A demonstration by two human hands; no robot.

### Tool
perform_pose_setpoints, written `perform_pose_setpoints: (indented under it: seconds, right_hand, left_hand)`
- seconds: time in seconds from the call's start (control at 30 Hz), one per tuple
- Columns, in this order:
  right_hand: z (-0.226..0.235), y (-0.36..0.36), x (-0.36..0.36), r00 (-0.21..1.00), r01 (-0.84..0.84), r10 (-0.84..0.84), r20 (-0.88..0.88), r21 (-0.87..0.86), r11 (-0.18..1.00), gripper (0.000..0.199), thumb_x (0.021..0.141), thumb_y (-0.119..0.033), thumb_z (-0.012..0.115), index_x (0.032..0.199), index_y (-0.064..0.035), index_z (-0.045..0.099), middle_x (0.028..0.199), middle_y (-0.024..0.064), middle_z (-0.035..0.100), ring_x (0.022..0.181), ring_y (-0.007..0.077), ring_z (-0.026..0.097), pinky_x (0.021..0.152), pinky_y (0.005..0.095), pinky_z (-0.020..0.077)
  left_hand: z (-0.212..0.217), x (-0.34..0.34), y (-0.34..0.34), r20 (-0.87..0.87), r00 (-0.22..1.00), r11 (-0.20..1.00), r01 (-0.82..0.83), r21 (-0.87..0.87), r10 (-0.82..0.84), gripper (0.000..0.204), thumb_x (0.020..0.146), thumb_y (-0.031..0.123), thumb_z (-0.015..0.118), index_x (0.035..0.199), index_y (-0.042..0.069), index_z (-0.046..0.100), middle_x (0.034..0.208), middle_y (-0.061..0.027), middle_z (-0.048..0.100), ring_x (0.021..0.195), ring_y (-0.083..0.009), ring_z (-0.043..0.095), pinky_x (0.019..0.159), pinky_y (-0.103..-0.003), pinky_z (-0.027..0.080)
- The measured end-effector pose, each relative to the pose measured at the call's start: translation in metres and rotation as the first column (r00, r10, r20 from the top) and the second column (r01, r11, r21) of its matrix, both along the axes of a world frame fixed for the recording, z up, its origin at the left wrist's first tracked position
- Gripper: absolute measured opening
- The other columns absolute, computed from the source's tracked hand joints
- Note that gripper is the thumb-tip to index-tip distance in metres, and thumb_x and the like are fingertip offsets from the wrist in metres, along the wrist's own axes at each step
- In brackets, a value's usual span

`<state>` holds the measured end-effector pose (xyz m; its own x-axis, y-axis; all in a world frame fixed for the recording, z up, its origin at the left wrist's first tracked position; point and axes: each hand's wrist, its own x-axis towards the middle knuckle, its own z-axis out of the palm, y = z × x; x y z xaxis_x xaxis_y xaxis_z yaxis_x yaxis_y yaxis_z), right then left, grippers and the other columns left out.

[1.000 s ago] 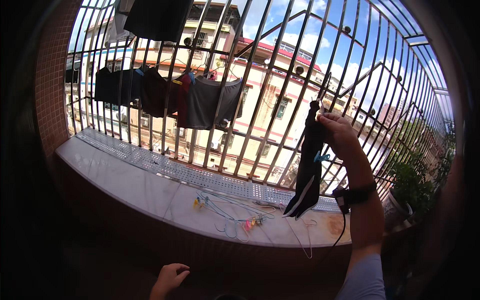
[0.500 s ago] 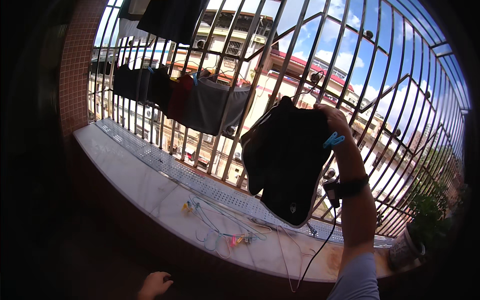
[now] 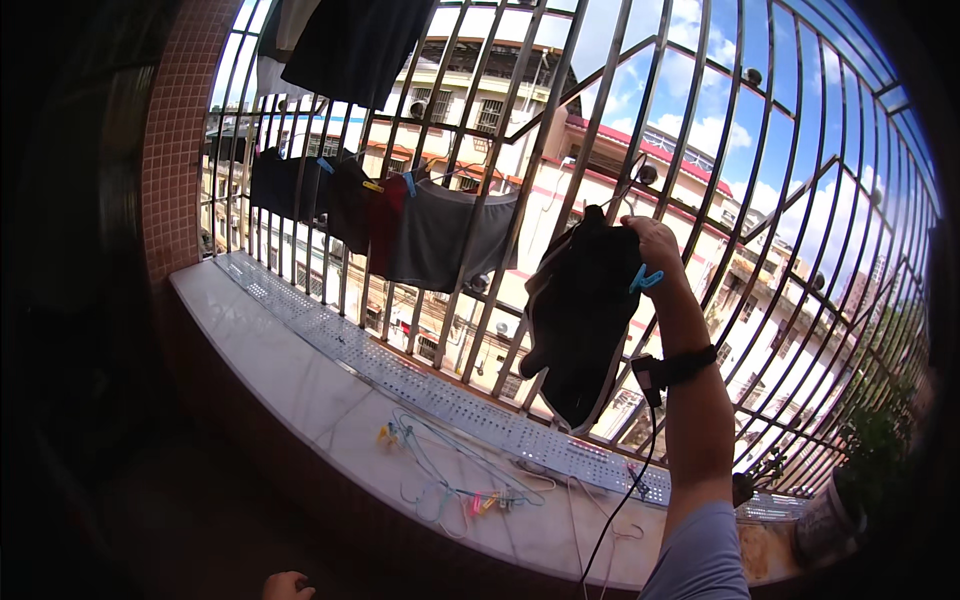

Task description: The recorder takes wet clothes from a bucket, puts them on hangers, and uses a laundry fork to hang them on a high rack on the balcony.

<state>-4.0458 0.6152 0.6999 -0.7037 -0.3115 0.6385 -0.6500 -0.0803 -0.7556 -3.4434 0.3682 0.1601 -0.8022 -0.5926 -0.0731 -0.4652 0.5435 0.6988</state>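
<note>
Raised in front of the window bars, my right hand [image 3: 655,245] is closed at the upper corner of a black garment [image 3: 590,300], on the hanger it hangs from. The garment looks like shorts or underpants with a pale edge. Above it, the thin hanger hook [image 3: 630,185] stands close to the bars; I cannot tell whether it touches them. A blue clothespin [image 3: 646,279] sits beside my right wrist, at the garment's side. Only part of my left hand [image 3: 287,586] shows at the bottom edge, low and away from the garment, its fingers mostly out of frame.
Metal bars [image 3: 545,190] rise behind a marble ledge [image 3: 340,410] with a perforated metal strip [image 3: 400,370]. Loose hangers [image 3: 440,470] and small coloured clothespins [image 3: 485,501] lie on the ledge. Grey underpants [image 3: 450,235] and darker clothes hang left; a potted plant [image 3: 830,520] stands right. A black cable [image 3: 630,490] trails from my right wrist.
My right hand and the black garment have shifted closer to the bars, and the garment has turned to look narrower. My left hand has sunk toward the bottom edge. The view has shifted slightly.
</note>
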Motion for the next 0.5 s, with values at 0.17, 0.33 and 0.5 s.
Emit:
perform_pose_setpoints:
  seconds: [0.17,0.33,0.5]
  right_hand:
    - [-0.003,-0.003,-0.028,0.994,-0.062,0.062,0.088,-0.002,0.998,0.027,0.1,-0.022,0.065,0.107,0.0019,0.075,0.089,0.0088,0.073,0.073,0.0166,0.068,0.069,0.0293,0.0543]
    - [-0.003,-0.016,-0.06,0.996,0.093,-0.092,-0.015,0.037,0.995,0.025,0.102,-0.019,0.062,0.106,0.0015,0.075,0.093,0.0067,0.073,0.087,0.0165,0.069,0.078,0.0285,0.0536]
    - [-0.006,-0.029,-0.111,0.994,0.014,-0.017,-0.107,-0.025,1.0,0.026,0.102,-0.02,0.06,0.103,0.0029,0.074,0.087,0.0079,0.072,0.07,0.0155,0.065,0.065,0.0301,0.0528]
  left_hand:
    - [0.007,0.003,0.011,0.065,0.996,0.998,-0.059,0.02,0.058,0.039,0.09,0.025,0.077,0.12,0.001,0.073,0.108,-0.0246,0.075,0.103,-0.0422,0.071,0.089,-0.048,0.057]
    - [0.005,0.005,0.016,0.064,0.993,0.994,-0.101,0.033,0.099,0.039,0.09,0.024,0.076,0.121,0.0,0.073,0.112,-0.0242,0.075,0.106,-0.0418,0.071,0.092,-0.047,0.057]
    - [-0.001,0.024,0.024,0.095,0.982,0.984,-0.168,0.051,0.163,0.041,0.09,0.025,0.076,0.122,0.0,0.072,0.117,-0.0243,0.074,0.11,-0.0421,0.07,0.095,-0.047,0.056]
